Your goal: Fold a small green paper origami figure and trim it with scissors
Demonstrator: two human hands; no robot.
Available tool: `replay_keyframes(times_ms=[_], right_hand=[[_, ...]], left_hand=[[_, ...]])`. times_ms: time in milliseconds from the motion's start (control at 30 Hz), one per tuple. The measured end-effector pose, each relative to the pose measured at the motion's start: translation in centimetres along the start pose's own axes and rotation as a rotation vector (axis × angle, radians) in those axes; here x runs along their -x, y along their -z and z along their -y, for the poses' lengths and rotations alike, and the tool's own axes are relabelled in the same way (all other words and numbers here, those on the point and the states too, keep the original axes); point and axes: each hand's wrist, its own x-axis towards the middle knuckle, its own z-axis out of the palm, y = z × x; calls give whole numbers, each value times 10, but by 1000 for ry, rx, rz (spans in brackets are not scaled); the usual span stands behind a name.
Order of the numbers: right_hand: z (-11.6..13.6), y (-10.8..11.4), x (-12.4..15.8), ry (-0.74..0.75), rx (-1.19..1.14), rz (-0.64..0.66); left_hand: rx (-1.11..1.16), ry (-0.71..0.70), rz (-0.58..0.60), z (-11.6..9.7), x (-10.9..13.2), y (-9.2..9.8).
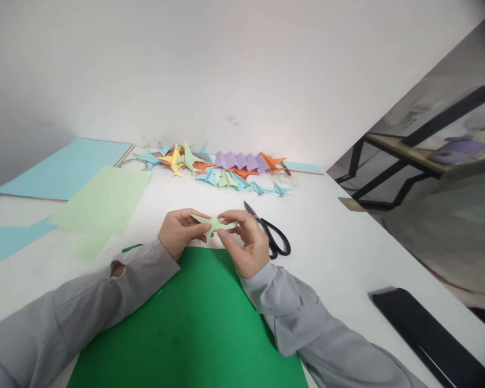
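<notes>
Both my hands meet at the middle of the white table [339, 242], pinching a small folded pale green paper figure [214, 222] between them. My left hand [180, 231] grips its left side with closed fingers. My right hand [246, 242] holds the right side, thumb and fingers pressed on the paper. Under my wrists lies a dark green sheet [189, 328]. Black scissors [269, 231] rest on the table just right of my right hand, touching nothing I hold.
Several folded paper figures in blue, yellow, orange and purple [218, 164] lie in a row by the wall. A light green sheet [101, 205] and light blue sheets [64, 170] lie at left. A black flat object [424, 334] sits at the right table edge.
</notes>
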Motion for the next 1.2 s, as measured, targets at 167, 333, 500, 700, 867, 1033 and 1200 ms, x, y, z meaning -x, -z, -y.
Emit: replay_keyframes(times_ms=[167, 333, 500, 700, 867, 1033, 1200], right_hand=[[-10, -5, -5, -326, -259, -70], [-17, -2, -9, -598, -400, 16], [-17, -2, -8, -647, -439, 93], [-7, -4, -7, -560, -354, 15], [-6, -4, -5, -517, -311, 10], [-11, -2, -4, -488, -295, 39], [-14, -2, -4, -536, -335, 15]], left_hand=[[-76, -47, 6, 3, -1, 3], [-166, -98, 9, 5, -2, 5], [-152, -73, 12, 5, -3, 6], [-64, 1, 23, 3, -1, 4], [-18, 39, 52, 1, -1, 2], [-102, 23, 58, 4, -2, 4], [-116, 67, 115, 3, -3, 4]])
